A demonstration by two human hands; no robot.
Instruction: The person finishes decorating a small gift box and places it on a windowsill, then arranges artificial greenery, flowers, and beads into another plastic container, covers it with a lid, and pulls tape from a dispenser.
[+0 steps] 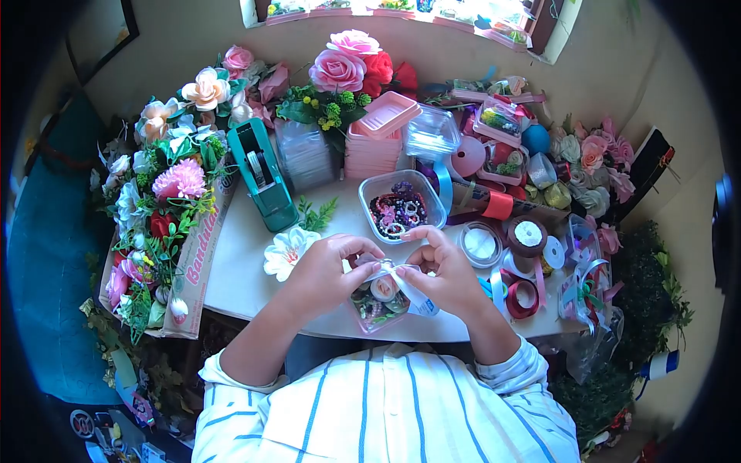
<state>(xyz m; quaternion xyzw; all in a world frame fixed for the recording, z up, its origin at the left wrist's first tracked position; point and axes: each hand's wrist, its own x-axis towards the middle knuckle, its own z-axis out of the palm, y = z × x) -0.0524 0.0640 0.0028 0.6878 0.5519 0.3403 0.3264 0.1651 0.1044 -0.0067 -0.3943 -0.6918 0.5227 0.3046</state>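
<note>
My left hand (337, 272) and my right hand (438, 270) meet above a small clear box (373, 322) with a pink base at the table's front edge. Through the box show a pale rose (384, 288) and some beads. Both hands pinch a white ribbon (417, 300) over the top of the box, and one end hangs down on the right. The ribbon's middle is partly hidden by my fingers. Just left of my left hand lies a white artificial flower (289, 252). Beyond the hands stands a clear tub (366, 185) of beaded bracelets.
A green tape dispenser (262, 177) and a carton (202, 258) of artificial flowers stand on the left. Pink trays (373, 154) and clear lids (306, 154) are stacked behind. Ribbon spools (522, 297) sit on the right.
</note>
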